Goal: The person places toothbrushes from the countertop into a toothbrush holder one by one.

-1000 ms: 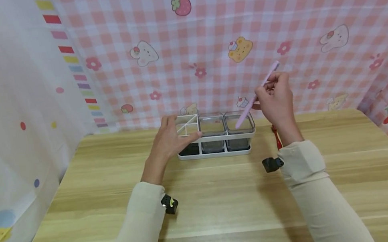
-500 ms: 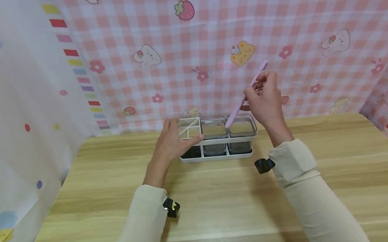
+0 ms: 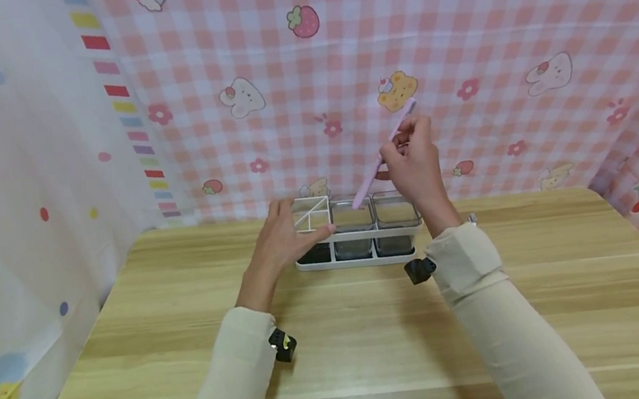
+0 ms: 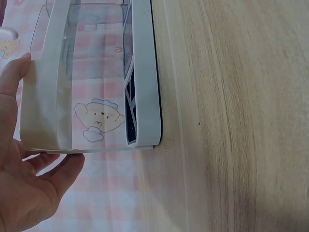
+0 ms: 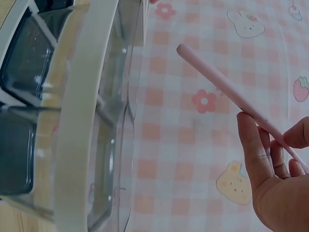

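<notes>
A white-framed organizer [image 3: 363, 262] with clear cups and a divided left section stands near the table's back edge. My left hand [image 3: 282, 237] grips its left end, thumb on the front of the upper rim and fingers around the side, as the left wrist view shows on the white frame [image 4: 41, 106]. My right hand [image 3: 415, 164] pinches a pink pen [image 3: 373, 176], tilted, its lower end over the middle cup. In the right wrist view the pen [image 5: 217, 79] lies between thumb and fingers of the right hand [image 5: 285, 179], apart from the organizer [image 5: 79, 111].
The wooden table [image 3: 339, 357] extends in front of the organizer. A pink checked cloth [image 3: 283, 97] hangs behind it, and a white dotted cloth [image 3: 10, 164] hangs on the left. A small shiny object [image 3: 472, 218] shows beside the right sleeve.
My right hand has moved left with the pen, whose lower end has gone from over the right cup to over the middle one. My left hand keeps its grip on the organizer.
</notes>
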{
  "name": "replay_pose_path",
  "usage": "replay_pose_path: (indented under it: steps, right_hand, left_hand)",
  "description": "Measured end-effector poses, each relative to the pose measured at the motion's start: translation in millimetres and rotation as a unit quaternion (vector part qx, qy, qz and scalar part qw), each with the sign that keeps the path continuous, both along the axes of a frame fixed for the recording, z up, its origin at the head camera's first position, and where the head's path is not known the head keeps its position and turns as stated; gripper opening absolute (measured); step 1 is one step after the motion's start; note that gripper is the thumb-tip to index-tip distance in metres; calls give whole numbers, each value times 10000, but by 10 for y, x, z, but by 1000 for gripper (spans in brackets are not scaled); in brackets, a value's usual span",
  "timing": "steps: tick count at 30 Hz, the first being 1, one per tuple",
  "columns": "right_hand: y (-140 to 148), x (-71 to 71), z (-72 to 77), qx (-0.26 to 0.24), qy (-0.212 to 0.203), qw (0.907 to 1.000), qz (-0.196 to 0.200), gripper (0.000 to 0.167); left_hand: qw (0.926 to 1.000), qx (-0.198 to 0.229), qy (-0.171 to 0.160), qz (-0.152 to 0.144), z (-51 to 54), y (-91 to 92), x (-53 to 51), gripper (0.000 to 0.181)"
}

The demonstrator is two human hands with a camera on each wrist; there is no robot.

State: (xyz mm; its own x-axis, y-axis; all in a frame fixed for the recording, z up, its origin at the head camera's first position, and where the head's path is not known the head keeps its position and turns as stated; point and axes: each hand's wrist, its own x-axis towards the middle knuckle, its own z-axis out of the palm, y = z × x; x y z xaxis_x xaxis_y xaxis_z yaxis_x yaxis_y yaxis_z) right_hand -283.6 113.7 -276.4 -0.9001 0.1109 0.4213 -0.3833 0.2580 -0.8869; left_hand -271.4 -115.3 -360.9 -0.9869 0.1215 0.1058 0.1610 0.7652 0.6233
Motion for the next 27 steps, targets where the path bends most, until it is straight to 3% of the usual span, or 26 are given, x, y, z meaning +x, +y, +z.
replay_pose_path:
  steps: [11, 19, 27]
  right_hand:
    - [-239, -86, -12, 22, -80, 9994, 335, 23]
    - [-366, -98, -48, 323, -251, 9989, 218, 24]
    - [-447, -115, -60, 365, -165, 9987, 307, 29]
  left_hand:
    - [10000, 36, 72, -6, -10, -8, 11, 108]
    - [10000, 39, 35, 10, 5, 10, 34, 108]
    - [10000, 82, 44, 34, 7, -4, 13, 107]
